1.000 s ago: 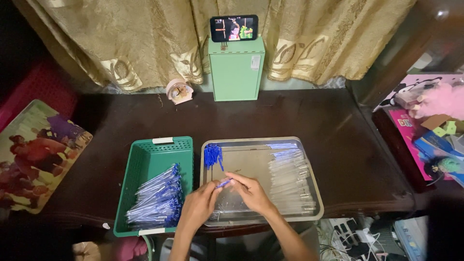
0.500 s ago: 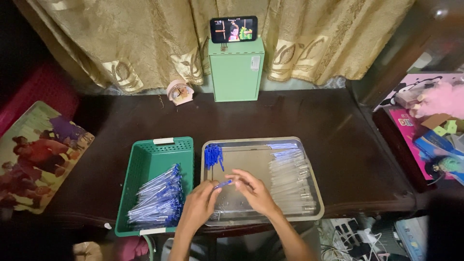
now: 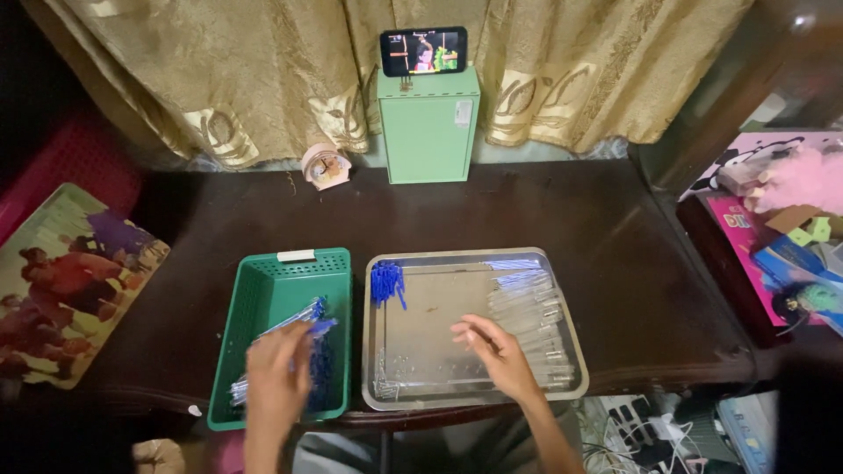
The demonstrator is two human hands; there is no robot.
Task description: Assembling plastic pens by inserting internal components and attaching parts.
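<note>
My left hand [image 3: 279,377] is over the green plastic basket [image 3: 263,290], holding a clear pen with a blue cap [image 3: 303,323] above the pile of finished pens [image 3: 318,373]. My right hand [image 3: 493,351] hovers over the metal tray [image 3: 457,404], fingers spread, holding nothing, next to the row of clear pen barrels [image 3: 531,312] on the tray's right side. A small heap of blue caps [image 3: 386,283] lies in the tray's far left corner. Thin refills [image 3: 386,377] lie near the tray's front left.
A green box [image 3: 428,127] with a phone [image 3: 423,51] on top stands at the back of the dark wooden table [image 3: 580,219], by a small pink clock [image 3: 325,167]. Curtains hang behind. A picture board [image 3: 61,281] lies left; toys and boxes [image 3: 781,219] right.
Both hands were together over the tray's front left, working on a pen. Now my left hand has carried the pen left over the green basket, and my right hand has opened and moved right.
</note>
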